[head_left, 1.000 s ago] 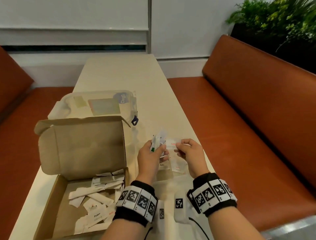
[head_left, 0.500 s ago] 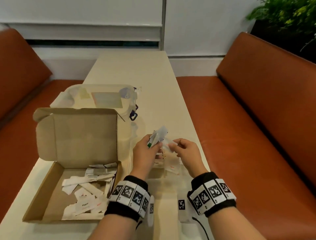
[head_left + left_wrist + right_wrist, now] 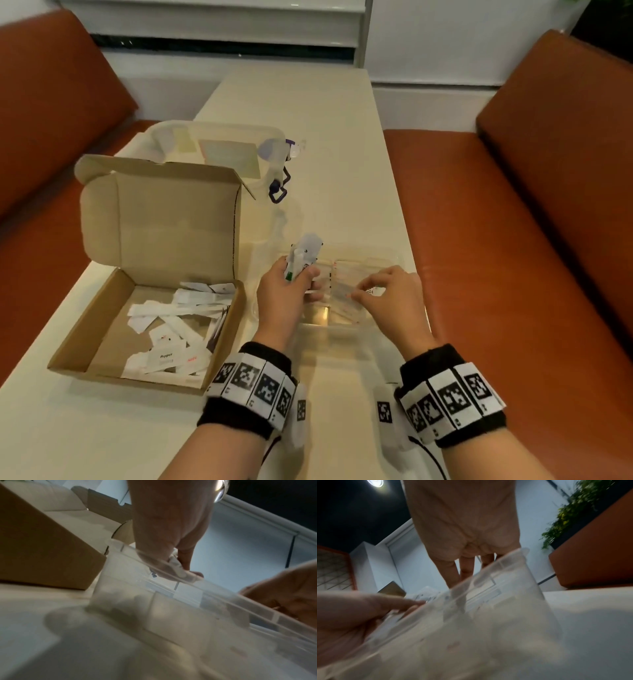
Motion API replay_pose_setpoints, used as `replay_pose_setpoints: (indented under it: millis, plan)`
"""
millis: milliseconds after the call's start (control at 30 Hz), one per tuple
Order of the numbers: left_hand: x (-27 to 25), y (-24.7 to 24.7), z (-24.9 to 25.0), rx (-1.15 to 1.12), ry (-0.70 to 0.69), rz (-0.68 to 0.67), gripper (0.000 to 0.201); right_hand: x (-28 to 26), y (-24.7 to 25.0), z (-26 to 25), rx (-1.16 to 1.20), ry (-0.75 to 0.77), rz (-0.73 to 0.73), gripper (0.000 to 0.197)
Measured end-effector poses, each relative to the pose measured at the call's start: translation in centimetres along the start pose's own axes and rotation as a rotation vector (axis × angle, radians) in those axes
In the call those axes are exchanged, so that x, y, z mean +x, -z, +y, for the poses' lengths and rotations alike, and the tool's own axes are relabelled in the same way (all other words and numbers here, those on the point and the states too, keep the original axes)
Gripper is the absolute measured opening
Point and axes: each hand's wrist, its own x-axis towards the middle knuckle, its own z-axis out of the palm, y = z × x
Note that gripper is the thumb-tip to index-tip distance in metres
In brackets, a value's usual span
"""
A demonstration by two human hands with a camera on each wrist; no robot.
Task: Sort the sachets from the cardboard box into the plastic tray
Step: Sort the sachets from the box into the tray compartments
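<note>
One open cardboard box [image 3: 102,329] at 9 o'clock holds a loose heap of sachets [image 3: 171,329], too overlapped to count. One left hand [image 3: 284,294] clamps a small bunch of sachets [image 3: 303,258]. One clear plastic tray [image 3: 370,263] at centre. Right hand [image 3: 390,298], 3 o'clock, fingertips together over it; contents indiscernible.

Open cardboard box [image 3: 102,329], lid flap upright, on the tabletop; loose white sachets [image 3: 178,329] lie scattered inside, some with printed labels. Clear plastic tray [image 3: 394,263], divided into compartments, stands just right of the box, with sachets lying in it. A bunch of sachets [image 3: 303,258] stands upright above the tray's left end.
</note>
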Motion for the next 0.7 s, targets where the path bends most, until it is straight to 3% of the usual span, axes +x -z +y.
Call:
replay_pose_setpoints:
  millis: [233, 400, 700]
  plan:
    - [0.4, 0.1, -0.5, 0.015, 0.001, -0.012, 0.014, 0.1, -1.5, -0.2, -0.325, 0.041, -0.047, 0.014]
    - [0.5, 0.0, -0.6, -0.007, 0.032, -0.028, 0.011, -0.5, -2.0, -0.7, -0.318, 0.044, -0.061, 0.004]
    - [0.5, 0.1, -0.2, 0.024, 0.124, -0.114, 0.006, 0.0, -2.9, -0.7, -0.346, -0.045, -0.093, 0.039]
